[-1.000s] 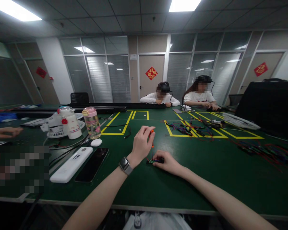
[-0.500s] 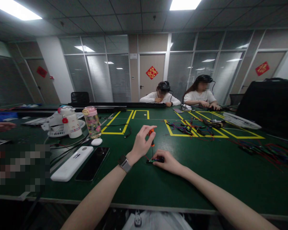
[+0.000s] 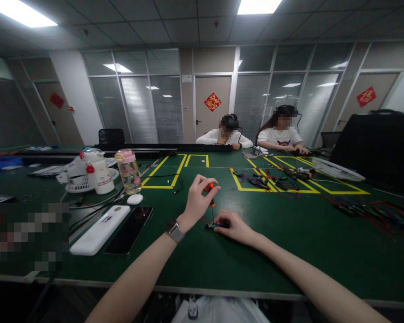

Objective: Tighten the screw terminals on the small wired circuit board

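Note:
My left hand [image 3: 198,200], with a watch on its wrist, is closed round the orange handle of a small screwdriver [image 3: 210,189] held upright. The thin shaft points down into a small green electronic part [image 3: 211,225] with red wires on the green table [image 3: 289,251]. My right hand [image 3: 234,225] lies on the table just right of that part, and its fingers pinch and steady it. Most of the part is hidden under those fingers.
To the left lie a black phone [image 3: 129,230], a white flat device [image 3: 99,229], a white puck [image 3: 135,199], a pink-lidded bottle [image 3: 129,171], a white jug [image 3: 98,171]. Wire bundles [image 3: 269,181] lie in yellow-taped squares. Two people sit across the table.
My left hand has turned slightly on the screwdriver handle, fingers shifting. Another person's hand at the far left edge has drawn back out of view.

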A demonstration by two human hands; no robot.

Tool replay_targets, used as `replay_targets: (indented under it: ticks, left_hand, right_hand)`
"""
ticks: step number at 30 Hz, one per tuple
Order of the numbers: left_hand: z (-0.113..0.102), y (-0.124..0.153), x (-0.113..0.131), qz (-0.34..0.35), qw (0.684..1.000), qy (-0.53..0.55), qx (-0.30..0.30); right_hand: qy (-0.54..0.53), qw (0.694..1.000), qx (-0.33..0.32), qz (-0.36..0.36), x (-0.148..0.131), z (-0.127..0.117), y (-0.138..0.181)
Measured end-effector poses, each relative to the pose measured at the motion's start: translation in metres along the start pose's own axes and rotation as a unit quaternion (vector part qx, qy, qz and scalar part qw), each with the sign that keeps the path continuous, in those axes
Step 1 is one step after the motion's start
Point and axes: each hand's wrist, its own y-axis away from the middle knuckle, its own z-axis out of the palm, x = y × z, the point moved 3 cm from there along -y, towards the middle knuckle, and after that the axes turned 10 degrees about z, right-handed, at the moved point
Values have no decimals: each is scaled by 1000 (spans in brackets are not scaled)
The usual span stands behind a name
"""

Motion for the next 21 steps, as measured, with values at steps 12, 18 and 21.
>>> replay_targets:
  ticks: [12, 18, 21]
  left_hand:
    - [0, -5, -4, -68, 990, 123, 7]
    - [5, -2, 1, -75, 984, 161, -4]
    - [14, -2, -5, -163, 926, 337, -39]
  right_hand:
    - [7, 1000, -4, -6, 0, 0, 0]
    - [2, 1000, -3, -5, -1, 0, 0]
    - [-2, 1000, -5, -2, -1, 0, 0]
